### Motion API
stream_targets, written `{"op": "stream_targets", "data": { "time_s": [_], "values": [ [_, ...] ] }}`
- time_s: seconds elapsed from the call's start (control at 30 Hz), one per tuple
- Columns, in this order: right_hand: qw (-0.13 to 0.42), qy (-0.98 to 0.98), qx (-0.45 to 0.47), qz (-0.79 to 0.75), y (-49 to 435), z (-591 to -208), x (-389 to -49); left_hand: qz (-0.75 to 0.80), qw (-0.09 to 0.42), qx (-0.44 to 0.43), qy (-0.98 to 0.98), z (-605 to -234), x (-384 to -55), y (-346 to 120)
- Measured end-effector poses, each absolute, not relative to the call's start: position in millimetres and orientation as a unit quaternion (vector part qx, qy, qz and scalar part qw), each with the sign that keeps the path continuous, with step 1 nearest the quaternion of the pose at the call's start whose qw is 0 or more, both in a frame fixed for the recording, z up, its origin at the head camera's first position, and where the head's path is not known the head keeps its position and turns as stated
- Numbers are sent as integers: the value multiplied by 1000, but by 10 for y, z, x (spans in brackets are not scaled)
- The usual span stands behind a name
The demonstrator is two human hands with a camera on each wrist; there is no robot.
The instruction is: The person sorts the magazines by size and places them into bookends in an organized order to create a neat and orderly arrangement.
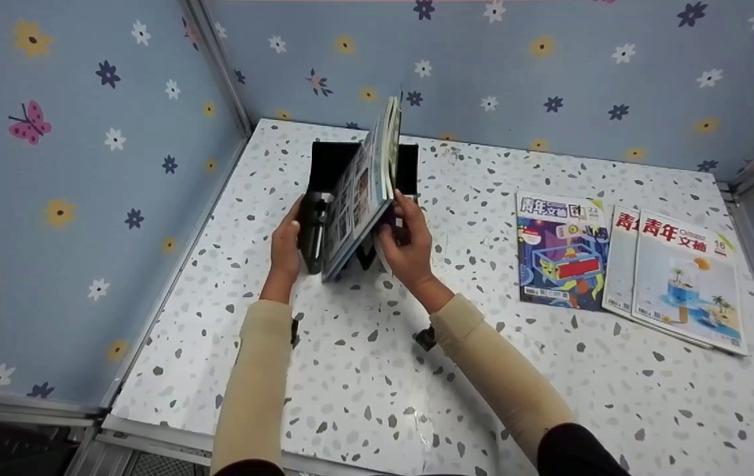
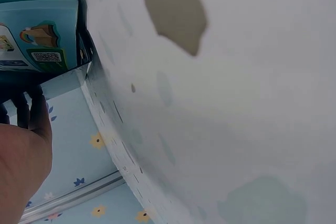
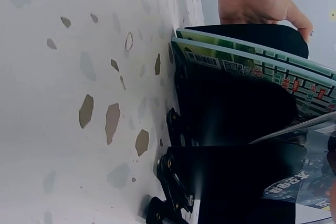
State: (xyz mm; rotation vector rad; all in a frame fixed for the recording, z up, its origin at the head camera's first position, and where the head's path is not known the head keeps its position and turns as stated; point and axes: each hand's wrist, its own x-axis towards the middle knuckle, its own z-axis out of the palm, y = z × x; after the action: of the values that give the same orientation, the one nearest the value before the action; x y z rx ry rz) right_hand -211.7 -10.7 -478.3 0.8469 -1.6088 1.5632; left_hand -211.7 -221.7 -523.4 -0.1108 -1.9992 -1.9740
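Observation:
A black desktop magazine rack (image 1: 331, 158) with upright dividers stands on the speckled table. Magazines (image 1: 358, 198) with a pale green, printed back cover lean to the right in its left slot. My left hand (image 1: 286, 244) rests along the rack's outer left side, its fingertips against the black panel (image 3: 247, 35). To the right of the leaning magazines, my right hand (image 1: 410, 244) pinches a dark-covered magazine (image 3: 294, 188) between thumb and fingers. That magazine slants among the dividers and is mostly hidden in the head view. Teal-covered magazines (image 2: 39, 30) show inside the rack from the left wrist.
On the right of the table (image 1: 482, 396) lie a purple magazine (image 1: 552, 264) and two overlapping pale ones, the top one (image 1: 694, 284) with a beach drink cover. Flowered panels (image 1: 482, 59) wall the table at the back and sides. Hinged black metal links (image 3: 170, 169) run along the rack's base.

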Motion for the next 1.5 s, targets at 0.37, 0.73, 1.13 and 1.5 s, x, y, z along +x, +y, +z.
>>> {"op": "stream_targets", "data": {
  "time_s": [0.37,0.73,1.13,1.5],
  "values": [
    [336,-651,323,599,-65,-4737,-2063,-694,171,-41,-698,-5251,-2124,-2215],
    [295,-627,315,649,-54,-4729,-2036,-705,163,-44,-689,-5252,-2119,-2205],
    [264,-707,219,618,-36,-4584,-1899,-701,173,-59,-689,-5251,-2124,-2210],
    [247,-706,226,624,-73,-4705,-1855,-687,159,-32,-708,-5235,-2113,-2213]
  ]
}}
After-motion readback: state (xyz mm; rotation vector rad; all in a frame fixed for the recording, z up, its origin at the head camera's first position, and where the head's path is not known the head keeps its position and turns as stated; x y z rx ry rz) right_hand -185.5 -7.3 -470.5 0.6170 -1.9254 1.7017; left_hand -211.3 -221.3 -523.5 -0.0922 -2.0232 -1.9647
